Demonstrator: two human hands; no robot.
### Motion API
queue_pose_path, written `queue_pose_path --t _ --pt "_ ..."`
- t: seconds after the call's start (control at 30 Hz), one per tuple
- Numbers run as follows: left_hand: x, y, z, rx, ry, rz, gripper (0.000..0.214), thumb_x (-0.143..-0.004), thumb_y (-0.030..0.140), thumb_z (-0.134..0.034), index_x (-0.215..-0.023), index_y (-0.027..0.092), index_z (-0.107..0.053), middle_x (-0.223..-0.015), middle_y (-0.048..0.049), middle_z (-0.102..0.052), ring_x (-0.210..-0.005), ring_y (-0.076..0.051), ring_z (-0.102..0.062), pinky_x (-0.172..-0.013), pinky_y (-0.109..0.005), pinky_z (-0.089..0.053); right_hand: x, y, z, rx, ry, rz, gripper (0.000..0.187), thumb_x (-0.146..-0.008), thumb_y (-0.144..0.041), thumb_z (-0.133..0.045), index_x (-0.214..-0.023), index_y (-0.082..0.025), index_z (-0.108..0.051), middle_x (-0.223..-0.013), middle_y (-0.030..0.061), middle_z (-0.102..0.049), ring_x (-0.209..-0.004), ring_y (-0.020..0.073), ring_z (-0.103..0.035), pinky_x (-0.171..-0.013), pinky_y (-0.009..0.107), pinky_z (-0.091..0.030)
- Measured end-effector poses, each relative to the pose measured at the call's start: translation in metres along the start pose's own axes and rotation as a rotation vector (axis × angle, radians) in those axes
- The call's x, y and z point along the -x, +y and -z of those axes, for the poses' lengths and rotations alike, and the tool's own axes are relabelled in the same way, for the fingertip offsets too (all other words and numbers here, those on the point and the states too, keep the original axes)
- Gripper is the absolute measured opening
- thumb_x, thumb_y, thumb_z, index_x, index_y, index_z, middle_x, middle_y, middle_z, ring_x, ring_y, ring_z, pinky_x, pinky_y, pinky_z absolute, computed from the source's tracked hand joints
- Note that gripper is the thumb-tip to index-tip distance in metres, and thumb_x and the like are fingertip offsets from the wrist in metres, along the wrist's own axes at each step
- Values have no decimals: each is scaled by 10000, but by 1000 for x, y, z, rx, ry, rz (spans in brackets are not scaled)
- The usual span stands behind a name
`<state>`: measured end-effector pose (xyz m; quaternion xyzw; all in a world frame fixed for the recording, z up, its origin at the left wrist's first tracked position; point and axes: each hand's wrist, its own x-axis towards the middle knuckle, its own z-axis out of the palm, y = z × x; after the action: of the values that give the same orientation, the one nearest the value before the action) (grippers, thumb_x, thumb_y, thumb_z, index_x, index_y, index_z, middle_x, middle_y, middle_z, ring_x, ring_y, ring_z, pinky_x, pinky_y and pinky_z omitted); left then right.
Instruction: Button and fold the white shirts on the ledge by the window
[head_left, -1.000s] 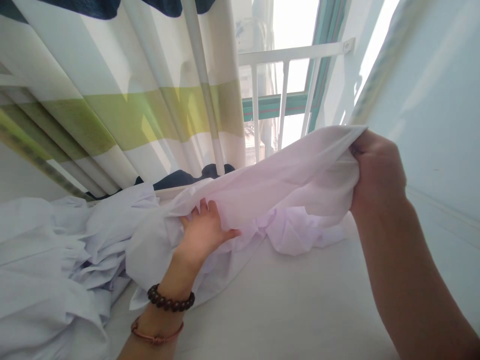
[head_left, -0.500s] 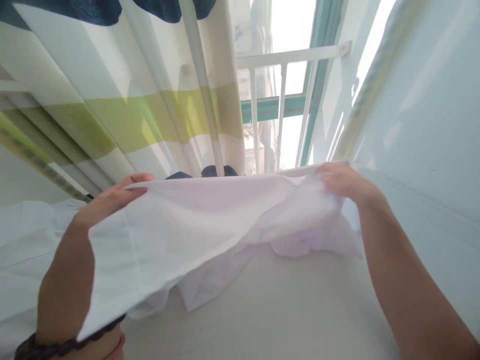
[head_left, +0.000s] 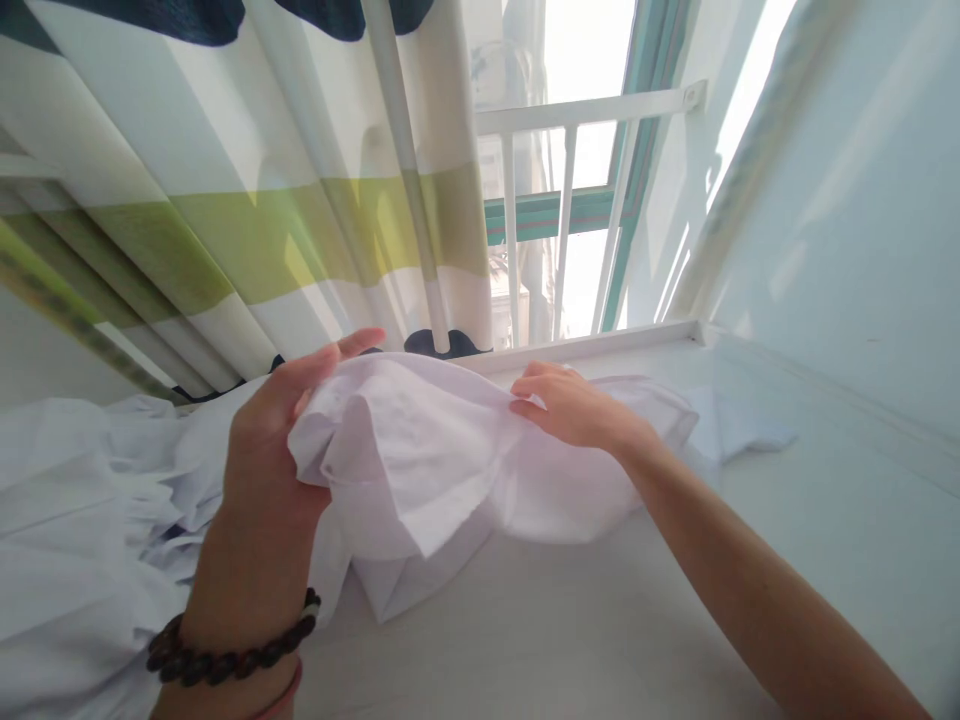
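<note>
The left hand, left of the frame's centre, is partly curled round the gathered left end of a white cloth, with its index finger stretched out along the top. The right hand, just right of centre, is nearly closed, thumb and fingertips pinching the cloth's upper edge. The cloth itself spans the middle of the frame, raised and creased between the hands, one pointed corner hanging down at centre; paler folds trail off to the right.

On the left wrist, lower left, sit a dark beaded bracelet and a thin reddish band (the latter partly cut off by the frame). More white fabric lies heaped along the left edge. Beneath everything, a pale flat surface fills the bottom centre, bordered at the back by a low white ledge.

A curtain with a green band covers the upper left. White railing stands at upper centre-right before a teal window frame, and a pale wall takes up the right.
</note>
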<state>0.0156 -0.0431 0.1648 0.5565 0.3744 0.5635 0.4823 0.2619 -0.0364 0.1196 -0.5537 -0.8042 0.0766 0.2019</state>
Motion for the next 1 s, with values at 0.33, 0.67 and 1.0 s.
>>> queue_pose_path --t 0.33,0.67,1.0 --pt "-24 -19 40 -1343 -171 -98 403 -713 225 -522 -1079 247 -690 -935 -41 -676 -768 -219 -629 -748 -335 -499 17 58 54 -681 1132 -465 208 -851 -232 -385 -991 -234 -539 -828 62 -652 -640 200 -641 -483 308 -447" --pt "-10 -20 8 -679 -337 188 282 -893 401 -464 -983 194 -633 -735 -2 -666 -621 -172 -635 -551 -270 -521 47 56 68 -28 273 -403 348 -820 -347 -557 -1149 -285 -652 -1274 75 -616 -1247 360 -500 -1002 567 -426" --pt "3 -32 -32 -884 -435 -190 184 -777 249 -581 -957 221 -556 -756 31 -585 -666 -146 -541 -636 -257 -429 20 -32 26 -252 28 77 212 -868 -278 -518 -1023 -222 -651 -1004 62 -689 -952 236 -607 -790 364 -465"
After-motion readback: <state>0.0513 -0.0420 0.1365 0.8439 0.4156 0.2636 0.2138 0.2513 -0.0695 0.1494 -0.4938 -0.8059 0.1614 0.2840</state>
